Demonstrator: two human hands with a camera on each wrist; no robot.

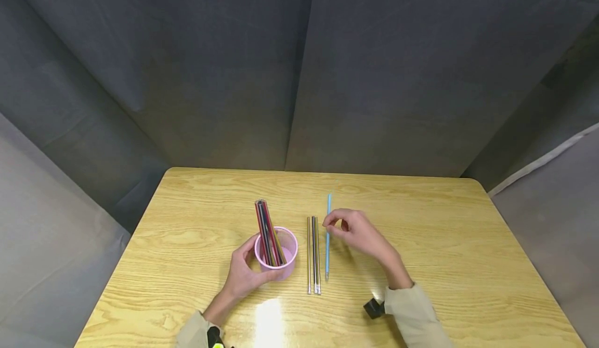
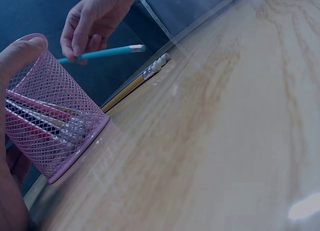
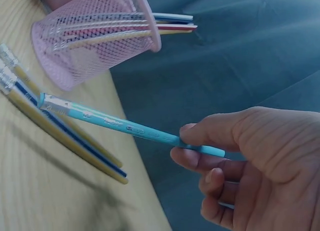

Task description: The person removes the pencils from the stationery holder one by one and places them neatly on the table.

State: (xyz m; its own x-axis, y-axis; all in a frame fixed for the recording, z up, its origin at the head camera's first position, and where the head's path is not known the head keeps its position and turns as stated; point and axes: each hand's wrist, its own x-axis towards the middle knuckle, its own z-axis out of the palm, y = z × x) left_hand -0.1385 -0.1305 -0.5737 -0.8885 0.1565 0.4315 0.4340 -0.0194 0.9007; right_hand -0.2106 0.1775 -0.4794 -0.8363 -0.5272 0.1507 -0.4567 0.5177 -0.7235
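My left hand (image 1: 243,276) grips the side of a pink mesh pencil cup (image 2: 65,86), thumb at the rim, fingers round the far side. Several pencils (image 1: 264,228), red, dark and yellow, lean in the cup with their eraser ends down. Between thumb and fingertips my right hand (image 1: 357,232) pinches a light blue pencil (image 3: 122,125) near one end. That pencil is held up off the table, its silver eraser end pointing towards my body. To its left, two yellow pencils (image 1: 309,254) and a dark blue pencil (image 1: 314,254) lie side by side on the table.
The wooden table (image 1: 187,223) has rounded far corners. Grey curtains (image 1: 224,77) hang behind it and along both sides. A black wrist camera (image 1: 374,308) sits at the right sleeve.
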